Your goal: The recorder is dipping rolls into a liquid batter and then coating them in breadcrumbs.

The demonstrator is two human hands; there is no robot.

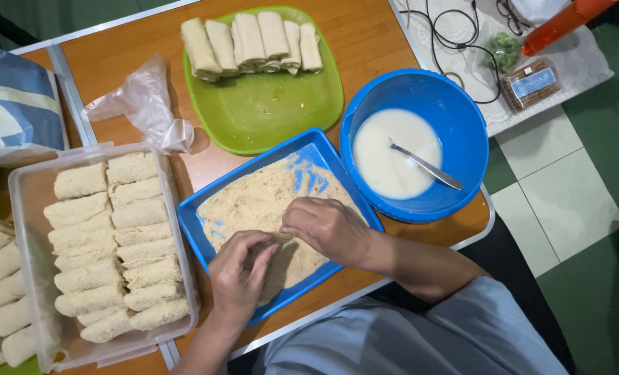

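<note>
Over the blue tray (205, 208), both hands work in the breadcrumbs (254, 198). Left hand (240, 274): fingers (259, 250) curled together, pressing into the crumbs; whatever lies under them is hidden. Right hand (327, 226): fingers (295, 221) bent and closed, tips meeting the left hand's. Tray sits on the wooden bench (115, 55). Just right of it, touching: blue bowl (462, 132) of white batter with a spoon (427, 167). Behind: green plate (268, 111) of uncoated rolls (250, 42). Left: clear container (25, 187) packed with crumbed rolls (115, 243).
</note>
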